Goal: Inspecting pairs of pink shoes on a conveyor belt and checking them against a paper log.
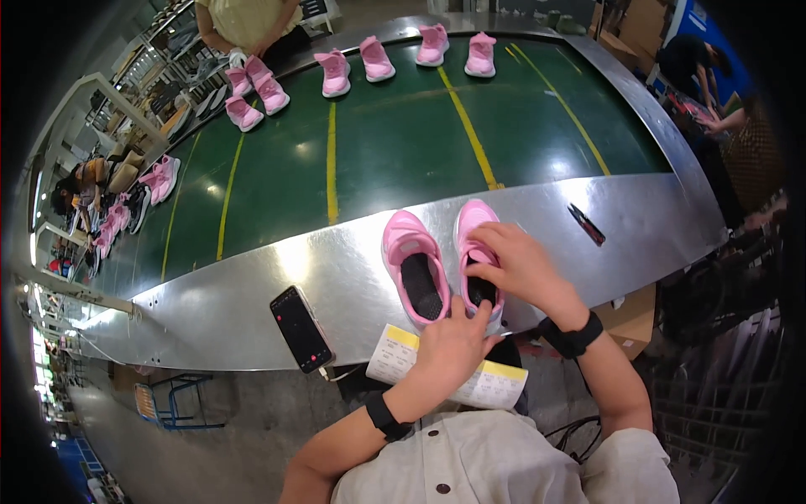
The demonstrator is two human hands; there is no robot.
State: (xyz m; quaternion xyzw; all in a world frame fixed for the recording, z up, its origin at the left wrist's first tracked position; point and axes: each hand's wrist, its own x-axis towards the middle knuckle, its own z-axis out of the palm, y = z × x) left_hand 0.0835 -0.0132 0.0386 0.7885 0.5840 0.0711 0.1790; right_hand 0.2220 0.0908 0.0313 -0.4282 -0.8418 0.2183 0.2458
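Two pink sneakers stand side by side on the metal ledge, toes pointing away from me. My right hand (525,265) grips the right-hand sneaker (475,217) at its tongue and collar, its thumb reaching into the opening. My left hand (452,349) has its fingers at the heel of that same sneaker, pinching the back collar. Next to it, the left-hand sneaker (405,231) sits untouched, its dark insole showing. Below my left hand lies a white label sheet with a yellow band (392,354), partly covered by the hand and wrist.
A phone (300,329) with a cable lies left on the ledge (227,290); small snips (586,224) lie right. Beyond runs a green conveyor belt (403,139) carrying several pink sneakers (333,76) along its far side. One person (252,21) stands across; others work left and right.
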